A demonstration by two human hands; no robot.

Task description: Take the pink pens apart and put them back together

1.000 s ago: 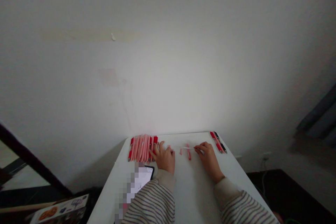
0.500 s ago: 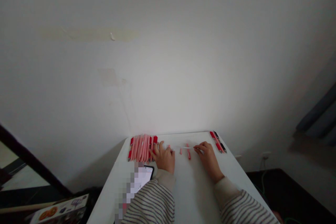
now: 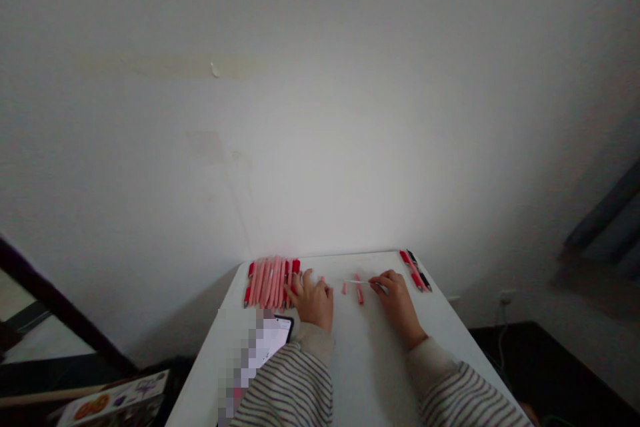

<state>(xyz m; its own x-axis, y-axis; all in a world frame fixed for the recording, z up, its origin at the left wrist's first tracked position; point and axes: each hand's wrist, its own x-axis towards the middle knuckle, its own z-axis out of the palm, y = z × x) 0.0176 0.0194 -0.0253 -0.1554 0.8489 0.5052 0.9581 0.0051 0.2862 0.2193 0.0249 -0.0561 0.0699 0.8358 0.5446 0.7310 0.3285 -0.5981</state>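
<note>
A row of red and pink pens [image 3: 270, 282] lies side by side at the far left of the white table [image 3: 370, 360]. My left hand [image 3: 313, 301] rests beside that row, fingers touching its right end; a small pink piece [image 3: 323, 279] shows by its fingertips. My right hand [image 3: 397, 299] pinches a thin white refill [image 3: 359, 281] that points left. Under the refill lies a red pen part [image 3: 359, 293], with a short pink piece [image 3: 344, 288] to its left.
Two or three red and black pens [image 3: 415, 270] lie at the table's far right corner. A phone [image 3: 277, 333] sits by my left sleeve. A printed box [image 3: 115, 400] stands on the floor at lower left. A pale wall rises right behind the table.
Almost nothing has moved. My left fingers shifted slightly, and the small pink piece by their tips came into sight.
</note>
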